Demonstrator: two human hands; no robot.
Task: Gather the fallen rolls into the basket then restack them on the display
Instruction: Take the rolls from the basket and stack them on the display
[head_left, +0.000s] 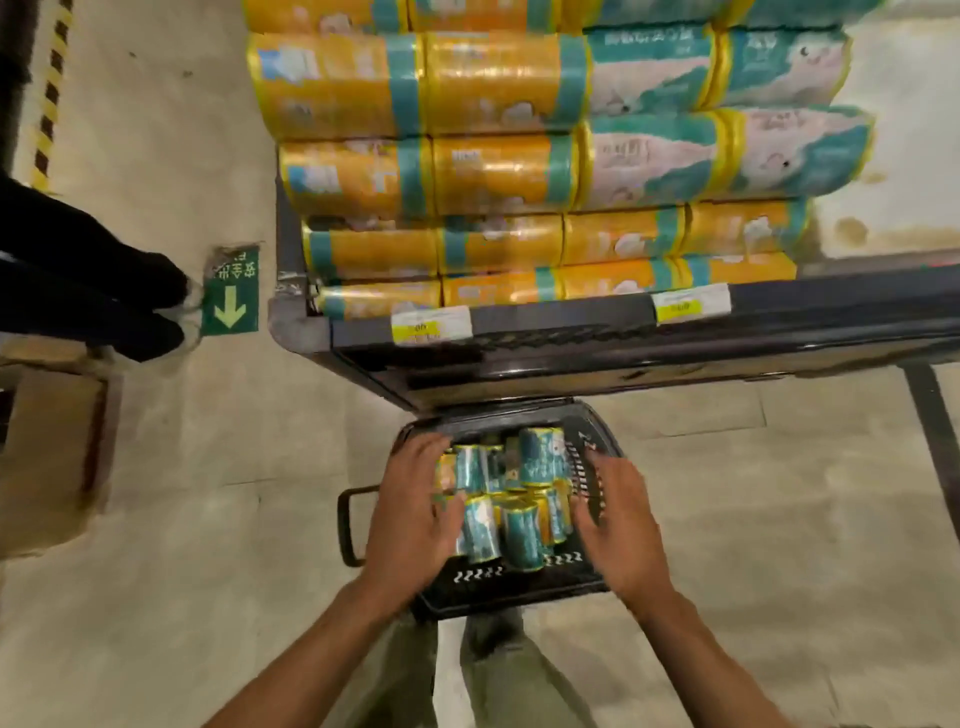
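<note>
Both of your hands are spread wide and grip nothing. Your left hand (415, 512) lies with straight fingers against the left flank of the rolls (511, 499). Your right hand (621, 525) hovers at the right flank, over the slotted side wall; whether its fingertips touch a roll cannot be told. Judgement: you bracket the pile from both sides to steady it or lift several at once, since these small rolls stand loose and would tip singly.

Rolls are mostly upright, crowded into the middle and far half of the basket (493, 597). It sits on the floor just in front of your legs and close under the display (571, 343), with its handle (345, 525) swung out to the left. No roll shows loose on the floor, so gathering appears complete and restacking not yet begun.

Beyond, the shelf edge carries two price tags (431, 325), and large wrapped packs (493, 171) lie above in tidy rows. Far left are a green floor sign (231, 299) and another person's legs (88, 291).
</note>
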